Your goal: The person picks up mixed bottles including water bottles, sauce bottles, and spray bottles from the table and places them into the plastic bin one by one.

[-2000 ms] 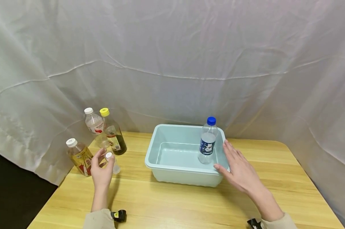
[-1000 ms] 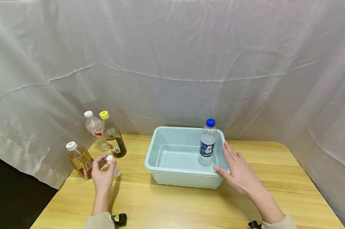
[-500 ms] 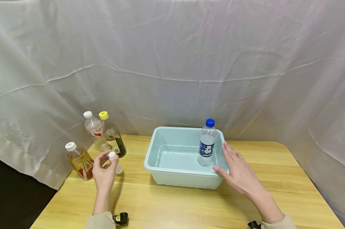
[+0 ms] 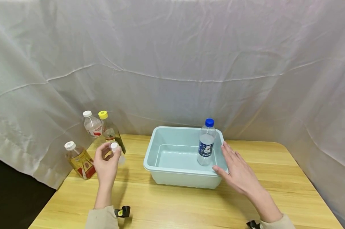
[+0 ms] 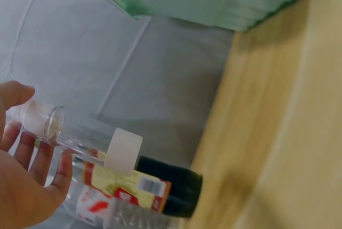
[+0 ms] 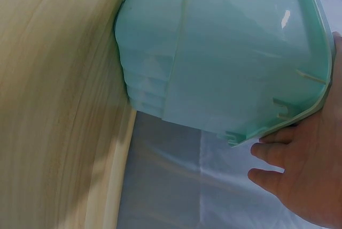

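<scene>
My left hand point(image 4: 107, 163) pinches a small clear cylindrical bottle point(image 5: 85, 135) near its white cap point(image 4: 114, 146). White also covers the bottle's lower end, and in the left wrist view it hangs above the table. Its lower part overlaps a dark soy sauce bottle point(image 5: 181, 186) with a yellow cap. On the right, my right hand point(image 4: 239, 170) rests with straight fingers along the right rim of a pale blue-green plastic basin point(image 4: 186, 179). Inside the basin stands a clear plastic bottle point(image 4: 206, 144) with a blue cap and blue label, near the right wall.
Left of my left hand stands a yellow-labelled drink bottle point(image 4: 81, 163) with a white cap. Behind it is a clear bottle point(image 4: 93, 126) with a red and white label. A grey curtain point(image 4: 172, 63) hangs behind the wooden table point(image 4: 161, 206).
My left hand has lifted the small clear bottle off the table and moved slightly right and away from me. The right hand stays on the basin's rim.
</scene>
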A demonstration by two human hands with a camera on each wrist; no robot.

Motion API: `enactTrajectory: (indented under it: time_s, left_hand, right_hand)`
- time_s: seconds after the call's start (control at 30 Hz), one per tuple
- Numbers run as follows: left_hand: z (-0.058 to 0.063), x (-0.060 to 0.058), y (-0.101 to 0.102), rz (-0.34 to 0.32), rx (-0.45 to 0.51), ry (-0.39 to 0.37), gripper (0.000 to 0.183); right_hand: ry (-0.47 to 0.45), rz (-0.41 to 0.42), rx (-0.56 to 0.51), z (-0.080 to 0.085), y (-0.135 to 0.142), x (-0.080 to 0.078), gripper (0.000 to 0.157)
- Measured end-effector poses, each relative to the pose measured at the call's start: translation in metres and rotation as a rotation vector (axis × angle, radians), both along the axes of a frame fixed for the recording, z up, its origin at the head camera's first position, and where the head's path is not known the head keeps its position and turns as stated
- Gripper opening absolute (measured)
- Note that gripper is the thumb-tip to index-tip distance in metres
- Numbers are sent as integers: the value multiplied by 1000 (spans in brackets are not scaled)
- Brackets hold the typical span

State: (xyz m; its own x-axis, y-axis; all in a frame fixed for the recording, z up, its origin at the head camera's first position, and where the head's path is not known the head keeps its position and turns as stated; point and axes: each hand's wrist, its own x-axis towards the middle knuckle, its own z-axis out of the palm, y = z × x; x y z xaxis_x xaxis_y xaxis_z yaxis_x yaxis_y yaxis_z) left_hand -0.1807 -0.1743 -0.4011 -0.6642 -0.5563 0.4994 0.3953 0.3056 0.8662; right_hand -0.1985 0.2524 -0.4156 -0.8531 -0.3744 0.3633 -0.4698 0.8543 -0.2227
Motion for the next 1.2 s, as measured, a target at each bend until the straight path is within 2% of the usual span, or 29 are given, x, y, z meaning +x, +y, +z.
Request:
enactTrajectory:
  time_s: [0.17, 0.33, 0.57, 1.03, 1.2]
  left_hand:
    - [10, -6, 5, -18, -6, 48, 39]
    - [15, -15, 8, -37, -11, 80, 41]
    - [32, -18, 17, -97, -27, 92, 40]
    - [51, -28, 30, -177, -89, 121, 41]
    - [59, -32, 35, -228, -115, 148, 40]
  right_hand:
    - [-1, 4, -5, 0, 0, -1, 82]
    - [4, 2, -14, -2, -1, -2, 82]
    - [-11, 4, -17, -2, 0, -2, 82]
    - [0, 0, -18, -2, 0, -1, 82]
    - [8, -1, -19, -3, 0, -1, 82]
